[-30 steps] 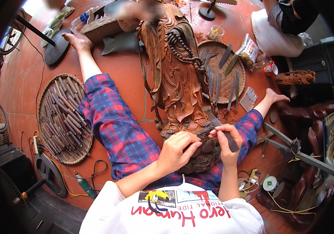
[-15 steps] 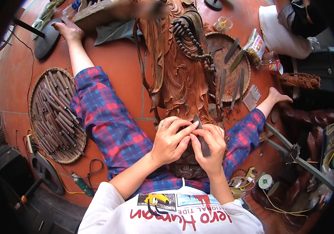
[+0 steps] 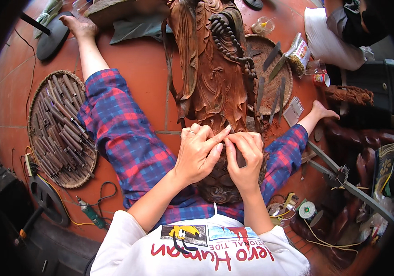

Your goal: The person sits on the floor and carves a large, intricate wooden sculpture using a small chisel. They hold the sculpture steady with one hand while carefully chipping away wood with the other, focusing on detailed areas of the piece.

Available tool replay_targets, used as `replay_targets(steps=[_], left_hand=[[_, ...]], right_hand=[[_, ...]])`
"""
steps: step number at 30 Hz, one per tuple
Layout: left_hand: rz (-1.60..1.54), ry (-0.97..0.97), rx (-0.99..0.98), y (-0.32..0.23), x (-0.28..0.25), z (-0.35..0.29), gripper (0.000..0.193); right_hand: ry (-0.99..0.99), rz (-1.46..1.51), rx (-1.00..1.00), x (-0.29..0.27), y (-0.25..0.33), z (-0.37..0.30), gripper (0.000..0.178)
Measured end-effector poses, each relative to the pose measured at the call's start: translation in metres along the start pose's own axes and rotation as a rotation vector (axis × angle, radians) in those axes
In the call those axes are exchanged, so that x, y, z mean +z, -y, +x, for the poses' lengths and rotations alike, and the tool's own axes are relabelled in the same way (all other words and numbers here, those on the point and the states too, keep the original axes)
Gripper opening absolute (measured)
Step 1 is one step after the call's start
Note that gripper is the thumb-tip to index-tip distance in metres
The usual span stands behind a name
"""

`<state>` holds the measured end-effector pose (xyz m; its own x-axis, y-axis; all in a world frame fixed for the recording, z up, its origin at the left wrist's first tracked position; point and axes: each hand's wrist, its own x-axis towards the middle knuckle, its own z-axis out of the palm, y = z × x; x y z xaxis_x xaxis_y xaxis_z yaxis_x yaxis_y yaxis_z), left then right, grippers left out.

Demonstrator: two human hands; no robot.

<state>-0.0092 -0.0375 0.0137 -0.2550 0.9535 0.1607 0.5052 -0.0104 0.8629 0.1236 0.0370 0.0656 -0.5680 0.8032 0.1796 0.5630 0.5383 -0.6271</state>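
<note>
Red tiled floor is crowded: bare strip only between the legs and up past the left knee. Big carved wooden statue lies lengthwise between the person's spread legs, base end at the lap, head end running off the top edge. Round woven tray of chisels sits just outside the left leg, near the frame's left rim; a second woven tray with a few blades touches the statue's right side. Clutter and cords fill the lower right. Left hand and right hand meet at the statue's lower end, fingertips pressed together, pinching a small dark carving tool against the wood. Versus 1 s ago: hands were apart, right one holding the tool alone; now closed up, and view shifted lower on the statue.
</note>
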Motion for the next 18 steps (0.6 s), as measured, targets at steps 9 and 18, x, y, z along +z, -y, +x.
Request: replay_targets(steps=[9, 18], left_hand=[[0.036, 0.045, -0.033, -0.003, -0.003, 0.001, 0.042], [0.055, 0.045, -0.034, -0.010, -0.003, 0.003, 0.042]], right_hand=[[0.000, -0.002, 0.010, -0.003, 0.003, 0.002, 0.009], [0.003, -0.011, 0.023, -0.003, -0.004, -0.001, 0.009]])
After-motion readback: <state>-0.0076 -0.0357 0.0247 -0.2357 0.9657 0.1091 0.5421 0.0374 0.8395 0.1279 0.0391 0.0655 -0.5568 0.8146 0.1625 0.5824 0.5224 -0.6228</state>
